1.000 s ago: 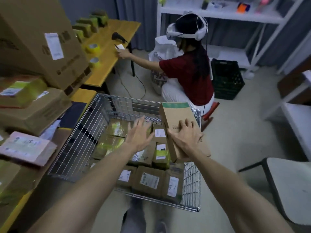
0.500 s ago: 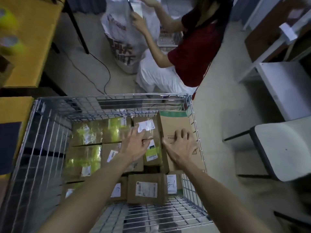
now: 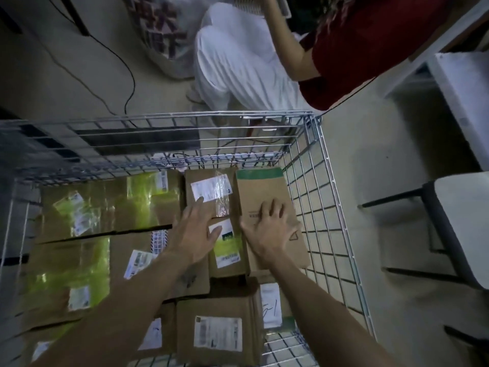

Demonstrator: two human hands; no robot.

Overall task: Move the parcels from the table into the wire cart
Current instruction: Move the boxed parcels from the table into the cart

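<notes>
At right wall of silver wire cart [image 3: 185,117], my right hand [image 3: 270,231] presses flat on brown cardboard parcel w/ green band [image 3: 264,192]; left hand [image 3: 195,234] open. Cart floor approx. covered; table not in view.

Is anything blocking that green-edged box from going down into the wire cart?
Nothing visible does. The green-edged box lies inside the wire cart by its right wall, with the right hand spread on top. The left hand rests on the labelled parcel beside it, not in the box's path.
</notes>
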